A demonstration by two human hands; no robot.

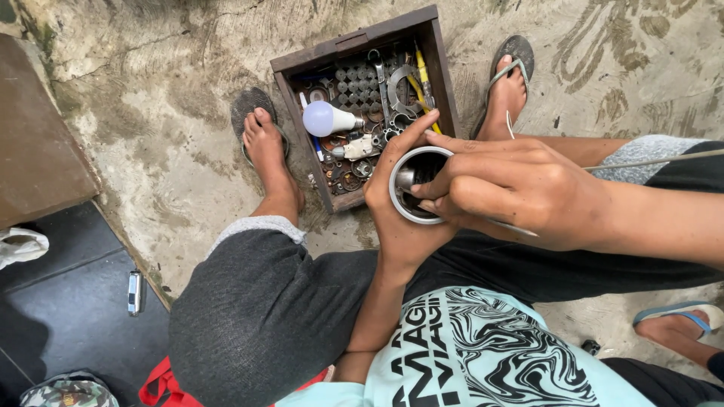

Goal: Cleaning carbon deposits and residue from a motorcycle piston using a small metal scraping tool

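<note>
The fingers [441, 197] of the right hand [520, 192] were bent and pressed together at the open mouth of a white round cup-shaped part [413, 185]. They pinched something small there, but it was too hidden to tell what it was. A thin grey rod [656, 160] poked out to the right from behind that hand, and its near end was covered by the hand.

The left hand [396, 218] was wrapped around the white part from below, holding it tight. One finger stretched up along its far side. Most of the part was covered by the two hands, so only its rim and a bit of dark inside showed.

The part was held above the knees, just near the edge of a dark wooden box [354, 41] on the ground. In the box lay a white light bulb [324, 118], a yellow-handled tool [422, 79], a metal wrench [381, 83] and many small rusty bits that were hard to tell apart.

A bare foot in a sandal [265, 143] stood left of the box, and another foot [505, 94] stood right of it. At the far right edge, someone else's foot in a blue sandal [679, 324] was cut off. A small lighter [134, 292] lay on the dark floor at the left.
</note>
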